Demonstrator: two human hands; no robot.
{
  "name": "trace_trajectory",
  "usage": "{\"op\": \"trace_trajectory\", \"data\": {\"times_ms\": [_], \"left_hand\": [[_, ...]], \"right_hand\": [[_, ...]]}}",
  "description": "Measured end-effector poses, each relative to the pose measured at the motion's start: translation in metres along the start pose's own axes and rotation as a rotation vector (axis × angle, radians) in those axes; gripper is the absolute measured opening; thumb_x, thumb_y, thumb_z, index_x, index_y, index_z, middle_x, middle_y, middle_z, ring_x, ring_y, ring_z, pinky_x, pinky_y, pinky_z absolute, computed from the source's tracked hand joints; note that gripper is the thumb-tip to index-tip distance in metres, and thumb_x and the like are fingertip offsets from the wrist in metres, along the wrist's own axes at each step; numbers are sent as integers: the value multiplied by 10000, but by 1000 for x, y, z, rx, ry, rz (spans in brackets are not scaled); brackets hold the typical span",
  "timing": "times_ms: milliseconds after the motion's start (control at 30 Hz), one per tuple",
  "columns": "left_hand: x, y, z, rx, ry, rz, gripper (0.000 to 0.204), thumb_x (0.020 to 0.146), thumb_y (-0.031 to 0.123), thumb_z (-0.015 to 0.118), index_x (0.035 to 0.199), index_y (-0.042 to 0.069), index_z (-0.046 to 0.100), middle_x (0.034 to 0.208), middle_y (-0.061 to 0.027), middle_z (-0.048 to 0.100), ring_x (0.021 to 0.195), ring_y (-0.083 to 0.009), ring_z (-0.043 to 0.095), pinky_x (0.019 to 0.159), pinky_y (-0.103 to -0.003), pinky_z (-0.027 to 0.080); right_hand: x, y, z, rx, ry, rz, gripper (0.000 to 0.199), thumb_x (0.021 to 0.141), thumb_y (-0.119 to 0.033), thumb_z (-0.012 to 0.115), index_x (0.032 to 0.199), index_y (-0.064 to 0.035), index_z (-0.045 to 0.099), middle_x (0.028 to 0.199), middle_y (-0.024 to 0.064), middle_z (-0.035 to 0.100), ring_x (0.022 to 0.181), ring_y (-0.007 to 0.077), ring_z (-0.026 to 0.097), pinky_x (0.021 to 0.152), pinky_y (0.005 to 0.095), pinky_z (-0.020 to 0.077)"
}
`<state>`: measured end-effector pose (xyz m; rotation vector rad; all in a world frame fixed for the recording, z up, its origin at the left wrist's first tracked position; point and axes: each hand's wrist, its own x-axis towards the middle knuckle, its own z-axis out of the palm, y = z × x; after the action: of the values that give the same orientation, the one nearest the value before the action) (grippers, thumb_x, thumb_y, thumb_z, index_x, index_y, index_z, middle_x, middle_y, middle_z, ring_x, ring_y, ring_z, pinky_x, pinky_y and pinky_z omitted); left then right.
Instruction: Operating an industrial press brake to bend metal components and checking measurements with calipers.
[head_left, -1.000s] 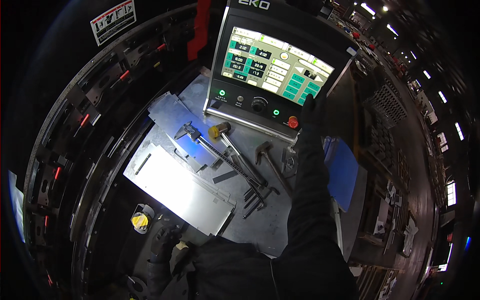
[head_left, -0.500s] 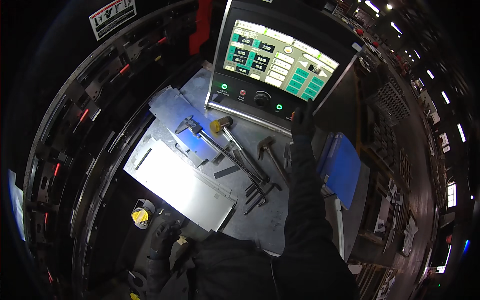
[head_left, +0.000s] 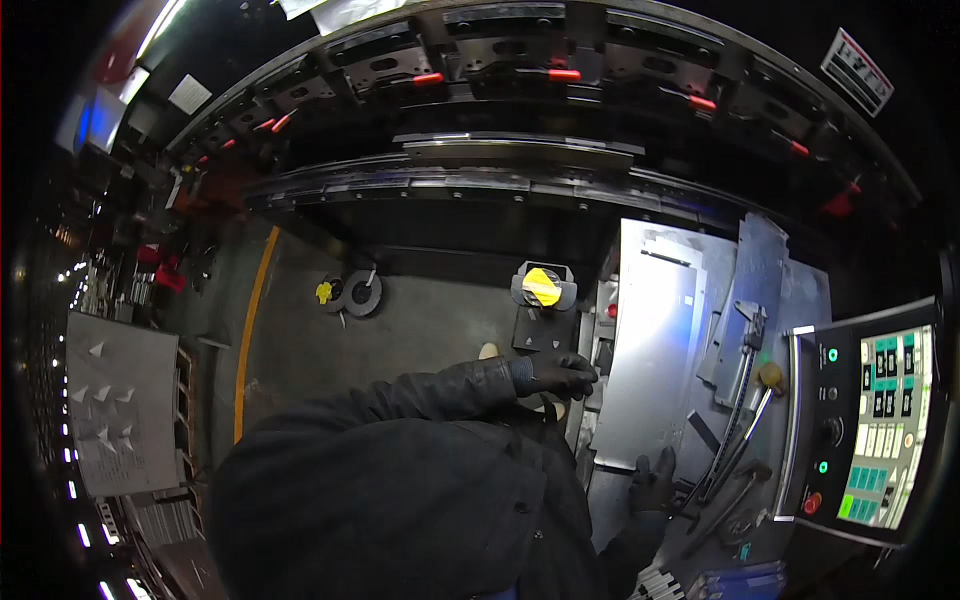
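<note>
My left hand (head_left: 562, 375), in a dark glove, hovers beside the left edge of the bright metal sheet (head_left: 640, 350). Its fingers are loosely bent and a little apart, with nothing visible in them. At the sheet's near right corner is my right hand (head_left: 652, 482), also gloved, its thumb and fingers spread. I cannot tell whether it touches the sheet. Just right of that hand, hex keys (head_left: 686, 500) lie on the metal table. Farther along are a caliper (head_left: 748, 335), a yellow-headed mallet (head_left: 768, 378) and a claw hammer (head_left: 752, 474).
A control panel (head_left: 830, 430) with a lit screen stands at the right. Across the far side runs a long machine with clamps and red levers (head_left: 563, 75). A foot pedal with a yellow top (head_left: 542, 287) is on the floor. Blue folders (head_left: 740, 582) lie near the lower edge.
The view has swung left toward the long machine. My right hand has come away from the control panel down to the sheet's near corner. My left hand is now beside the sheet's left edge.
</note>
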<state>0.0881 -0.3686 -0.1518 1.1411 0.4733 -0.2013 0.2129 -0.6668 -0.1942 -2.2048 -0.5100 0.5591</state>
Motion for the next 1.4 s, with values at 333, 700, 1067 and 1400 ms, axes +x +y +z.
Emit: {"op": "trace_trajectory", "data": {"times_ms": [333,700,1067,1400], "left_hand": [[23,-22,-11,205,-65,377,241,852,262,599,954,44,590,780,-45,613,630,-92,553,536,-199,440],[78,39,-32,151,180,83,254,805,270,653,816,33,564,654,-37,555,532,-105,528,469,-211,431],[100,-4,-6,-20,29,-24,232,794,196,652,898,8,563,772,-89,595,624,-139,576,545,-236,468],[-13,53,-29,-282,345,328,380,818,181,601,1115,-36,504,1017,-146,600,830,-225,607,735,-335,513]], "right_hand": [[-33,26,19,174,356,73,513,831,-164,564,1280,-19,361,1274,186,414,885,271,571,736,344,482],[-42,-39,21,248,371,343,371,814,-83,558,1166,-16,460,729,74,567,489,115,483,392,208,391],[-48,-58,17,717,352,170,360,782,-174,614,1080,19,557,827,112,607,688,187,565,642,291,482],[23,-112,-38,-321,453,-683,399,817,-202,606,1133,28,523,897,114,606,745,210,574,671,292,473]]}}
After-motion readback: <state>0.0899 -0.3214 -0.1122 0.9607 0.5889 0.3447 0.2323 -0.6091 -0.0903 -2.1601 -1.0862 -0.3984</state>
